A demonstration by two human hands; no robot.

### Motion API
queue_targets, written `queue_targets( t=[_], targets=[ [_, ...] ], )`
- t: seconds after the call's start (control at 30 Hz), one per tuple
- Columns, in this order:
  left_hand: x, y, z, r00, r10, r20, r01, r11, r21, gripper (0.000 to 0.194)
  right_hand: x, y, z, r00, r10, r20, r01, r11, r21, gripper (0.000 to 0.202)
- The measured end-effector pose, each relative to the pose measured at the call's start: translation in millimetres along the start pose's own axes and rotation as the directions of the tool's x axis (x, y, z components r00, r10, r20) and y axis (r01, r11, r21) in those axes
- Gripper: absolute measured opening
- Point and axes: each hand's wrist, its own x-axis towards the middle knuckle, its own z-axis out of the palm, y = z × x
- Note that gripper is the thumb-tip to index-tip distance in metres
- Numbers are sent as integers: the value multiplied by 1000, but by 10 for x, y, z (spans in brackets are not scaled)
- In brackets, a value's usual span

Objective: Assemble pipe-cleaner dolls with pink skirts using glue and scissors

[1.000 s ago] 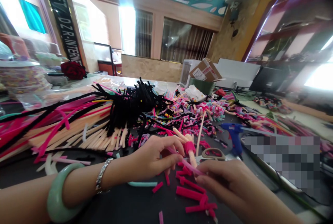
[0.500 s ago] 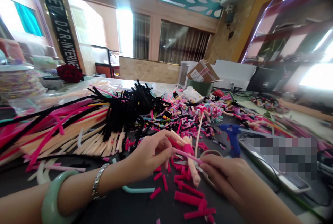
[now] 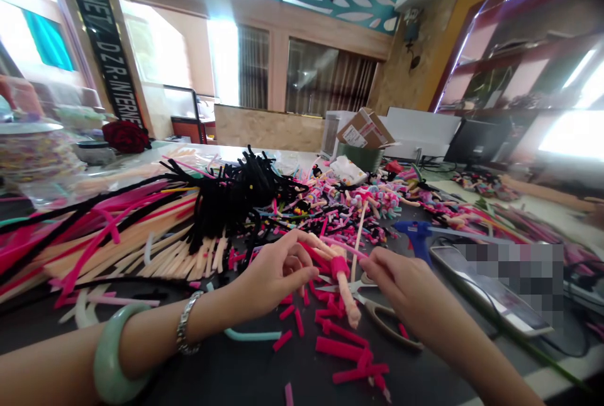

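My left hand (image 3: pixel 283 264) is curled, its fingers meeting the pale limbs at the upper end of a small pipe-cleaner doll (image 3: pixel 338 266) with a hot-pink middle. The grip itself is partly hidden behind the fingers. Thumb and forefinger of my right hand (image 3: pixel 401 277) pinch one end of a pink pipe cleaner (image 3: pixel 342 245), which stretches across above the doll towards my left forefinger. Scissors (image 3: pixel 384 315) with beige handles lie beneath, between the hands. Cut hot-pink pieces (image 3: pixel 342 355) are scattered on the dark tabletop (image 3: pixel 226 374) below the doll.
Pale and pink pipe cleaners (image 3: pixel 127 242) lie in bundles at left, with a black bundle (image 3: pixel 236 189) beside them. Behind is a heap of small colourful pieces (image 3: pixel 349 198). A blue glue gun (image 3: pixel 418 236) and a phone-like device (image 3: pixel 476 286) with a cable lie at right.
My right hand has risen slightly with the pink pipe cleaner, whose other end has left the left thumb's tip and sits higher. The scissors' handles now show more fully.
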Motion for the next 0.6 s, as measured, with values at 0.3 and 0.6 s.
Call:
queue_targets(
  t=[0.3,0.6],
  targets=[
    [9,23,-7,999,-21,33,22,1000,-4,30,155,35,259,994,63,85,-56,995,-82,13],
    [-7,50,24,1000,-15,10,14,999,51,35,163,63,367,999,34,36,-31,998,-63,22]
  ],
)
